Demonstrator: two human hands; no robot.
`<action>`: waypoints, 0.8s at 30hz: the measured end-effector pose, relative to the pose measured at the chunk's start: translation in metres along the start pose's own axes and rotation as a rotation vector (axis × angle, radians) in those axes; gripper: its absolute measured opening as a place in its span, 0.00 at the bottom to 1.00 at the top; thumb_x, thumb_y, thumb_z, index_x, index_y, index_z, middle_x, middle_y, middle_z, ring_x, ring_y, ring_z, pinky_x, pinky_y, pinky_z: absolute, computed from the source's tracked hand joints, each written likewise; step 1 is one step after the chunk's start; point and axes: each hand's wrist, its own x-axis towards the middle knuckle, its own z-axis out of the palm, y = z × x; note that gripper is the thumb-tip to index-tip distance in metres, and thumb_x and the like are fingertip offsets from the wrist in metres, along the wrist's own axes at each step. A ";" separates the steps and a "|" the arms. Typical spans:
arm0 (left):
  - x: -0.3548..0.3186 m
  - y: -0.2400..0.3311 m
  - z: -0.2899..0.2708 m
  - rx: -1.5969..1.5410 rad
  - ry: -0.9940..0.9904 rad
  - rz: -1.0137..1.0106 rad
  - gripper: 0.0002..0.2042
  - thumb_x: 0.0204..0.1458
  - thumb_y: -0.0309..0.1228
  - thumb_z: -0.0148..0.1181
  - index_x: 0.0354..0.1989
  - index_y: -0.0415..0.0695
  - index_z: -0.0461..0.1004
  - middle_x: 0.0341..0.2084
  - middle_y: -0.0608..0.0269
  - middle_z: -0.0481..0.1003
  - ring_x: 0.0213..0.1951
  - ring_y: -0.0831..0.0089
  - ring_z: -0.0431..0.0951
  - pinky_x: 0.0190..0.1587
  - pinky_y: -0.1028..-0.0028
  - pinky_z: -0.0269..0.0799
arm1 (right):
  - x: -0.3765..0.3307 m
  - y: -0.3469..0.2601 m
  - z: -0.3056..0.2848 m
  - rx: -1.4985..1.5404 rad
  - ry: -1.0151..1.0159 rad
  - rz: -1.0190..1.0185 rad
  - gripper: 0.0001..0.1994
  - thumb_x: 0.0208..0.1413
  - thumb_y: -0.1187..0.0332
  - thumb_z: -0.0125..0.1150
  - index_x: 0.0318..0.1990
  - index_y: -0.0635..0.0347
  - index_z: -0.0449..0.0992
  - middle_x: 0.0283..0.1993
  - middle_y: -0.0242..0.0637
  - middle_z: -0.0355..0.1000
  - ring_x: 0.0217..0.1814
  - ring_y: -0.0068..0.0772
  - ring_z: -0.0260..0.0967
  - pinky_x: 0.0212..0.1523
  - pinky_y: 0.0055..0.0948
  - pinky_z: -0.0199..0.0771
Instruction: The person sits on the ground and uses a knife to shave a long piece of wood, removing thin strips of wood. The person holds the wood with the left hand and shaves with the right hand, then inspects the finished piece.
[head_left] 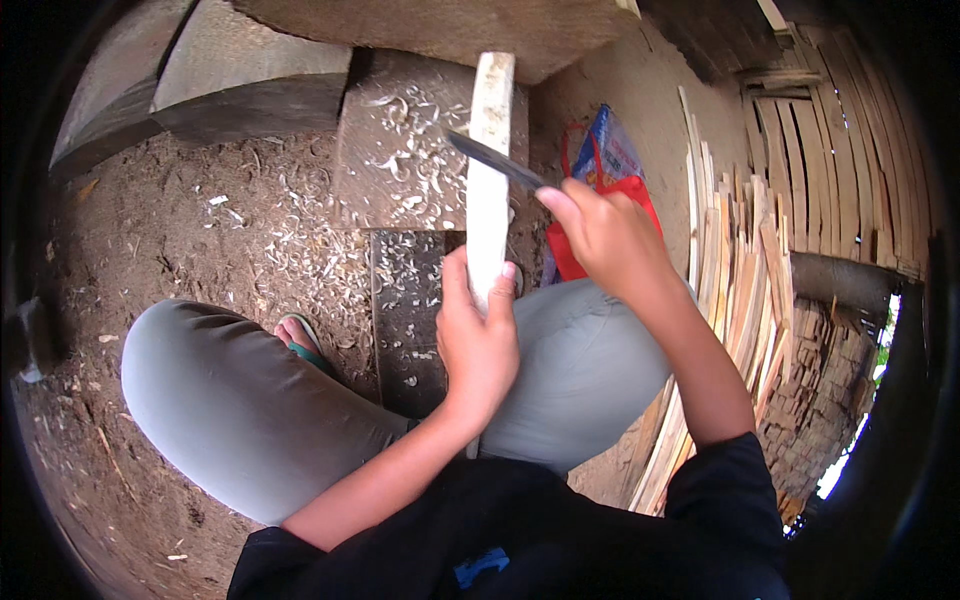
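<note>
A pale strip of wood points away from me, its far end reaching the edge of a large wooden block. My left hand is closed round the strip's near end, thumb on the right side. In my right hand is a knife, gripped by its handle, which the fingers hide. The dark blade slants across the strip at about its middle, tip to the left. Beneath the strip, curled shavings lie on a wooden board.
Long wooden strips lean in a bundle on the right, near a slatted wall. A red and blue bag stands behind my right hand. More shavings cover the dirt floor. Heavy wooden blocks stand at the far left.
</note>
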 end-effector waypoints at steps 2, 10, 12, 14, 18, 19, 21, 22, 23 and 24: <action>-0.001 -0.001 0.000 0.017 -0.012 -0.022 0.13 0.65 0.31 0.56 0.52 0.37 0.67 0.37 0.63 0.71 0.40 0.77 0.70 0.47 0.73 0.68 | 0.003 0.004 -0.003 0.022 0.044 -0.007 0.25 0.68 0.49 0.48 0.31 0.63 0.77 0.25 0.59 0.74 0.30 0.66 0.74 0.29 0.57 0.74; 0.001 0.000 -0.001 0.042 -0.009 -0.032 0.13 0.65 0.31 0.56 0.52 0.37 0.67 0.35 0.64 0.71 0.35 0.79 0.69 0.40 0.74 0.68 | -0.001 0.004 -0.002 0.002 -0.014 -0.015 0.26 0.68 0.48 0.49 0.30 0.63 0.76 0.24 0.59 0.74 0.30 0.67 0.74 0.30 0.58 0.74; -0.002 -0.004 0.002 0.115 -0.003 0.020 0.13 0.65 0.32 0.56 0.52 0.38 0.67 0.36 0.64 0.71 0.35 0.79 0.69 0.40 0.73 0.68 | -0.004 0.008 -0.005 -0.007 0.006 0.009 0.26 0.68 0.48 0.49 0.30 0.63 0.76 0.25 0.59 0.74 0.31 0.67 0.74 0.31 0.58 0.74; 0.000 -0.001 0.002 0.071 -0.009 -0.009 0.13 0.65 0.32 0.57 0.52 0.38 0.68 0.36 0.64 0.71 0.37 0.78 0.69 0.43 0.73 0.68 | 0.015 0.004 -0.007 -0.022 0.092 -0.029 0.25 0.68 0.47 0.49 0.31 0.63 0.76 0.25 0.59 0.74 0.33 0.67 0.74 0.32 0.58 0.74; -0.001 0.011 -0.001 0.026 -0.033 -0.085 0.13 0.65 0.32 0.56 0.52 0.37 0.68 0.34 0.64 0.71 0.37 0.79 0.67 0.42 0.75 0.66 | 0.022 -0.001 -0.005 0.059 0.052 -0.012 0.23 0.69 0.53 0.49 0.33 0.65 0.75 0.27 0.60 0.71 0.33 0.68 0.70 0.32 0.55 0.69; -0.002 0.004 -0.001 0.027 -0.016 -0.039 0.13 0.65 0.32 0.56 0.52 0.37 0.67 0.34 0.64 0.71 0.37 0.79 0.67 0.41 0.75 0.66 | 0.015 0.004 -0.004 0.051 0.027 -0.009 0.23 0.69 0.52 0.49 0.33 0.65 0.75 0.27 0.60 0.71 0.34 0.68 0.70 0.33 0.56 0.69; -0.004 0.003 0.001 0.078 -0.015 -0.054 0.13 0.65 0.33 0.56 0.52 0.37 0.67 0.34 0.65 0.70 0.38 0.79 0.67 0.42 0.75 0.66 | 0.001 0.015 -0.009 0.025 -0.030 0.001 0.23 0.69 0.52 0.49 0.33 0.65 0.75 0.28 0.60 0.72 0.34 0.68 0.70 0.33 0.56 0.70; 0.000 0.003 0.001 0.087 0.010 0.001 0.14 0.65 0.33 0.56 0.52 0.39 0.67 0.33 0.62 0.74 0.36 0.76 0.72 0.41 0.73 0.69 | 0.009 0.017 -0.008 0.024 0.011 -0.019 0.24 0.69 0.50 0.48 0.33 0.64 0.76 0.29 0.60 0.73 0.35 0.67 0.72 0.34 0.56 0.72; 0.000 0.000 0.003 0.097 0.016 0.046 0.14 0.65 0.34 0.56 0.53 0.40 0.67 0.32 0.60 0.77 0.35 0.73 0.76 0.40 0.70 0.71 | 0.018 0.011 -0.012 0.019 0.045 -0.019 0.25 0.69 0.48 0.47 0.33 0.63 0.77 0.29 0.59 0.75 0.36 0.67 0.73 0.35 0.57 0.74; -0.002 0.000 0.003 0.104 0.013 0.089 0.14 0.65 0.35 0.56 0.54 0.42 0.67 0.30 0.57 0.80 0.34 0.70 0.81 0.39 0.67 0.74 | 0.025 0.007 -0.015 0.009 0.079 -0.010 0.27 0.68 0.47 0.46 0.33 0.63 0.78 0.30 0.58 0.76 0.37 0.67 0.75 0.36 0.57 0.76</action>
